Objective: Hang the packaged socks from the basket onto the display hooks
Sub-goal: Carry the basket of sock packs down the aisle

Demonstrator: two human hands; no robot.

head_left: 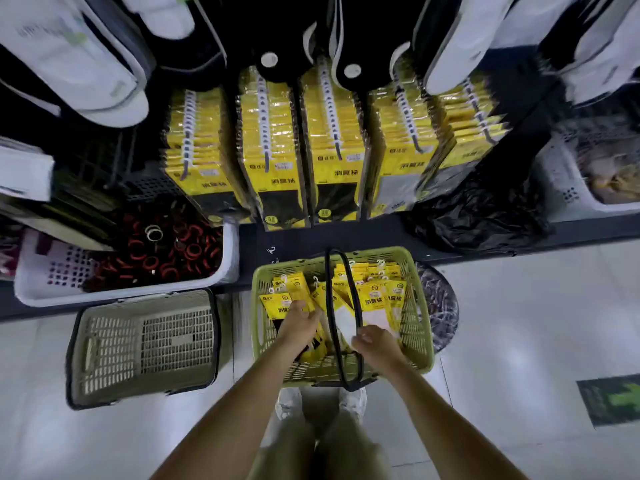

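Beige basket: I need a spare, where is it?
The beige basket sits on the floor, lower left in the head view, left of the green basket and below the white bin of red rings.

Dim, edge-blurred, strong fisheye warp

Yellow hanging sock packs and loose sock packs in the basket read "消臭袜"; smaller brand print illegible. Floor sticker: green arrow.

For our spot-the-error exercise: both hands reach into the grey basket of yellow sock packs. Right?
No. The head view shows the left hand and right hand reaching into the green basket of yellow sock packs; the grey basket stands beside it.
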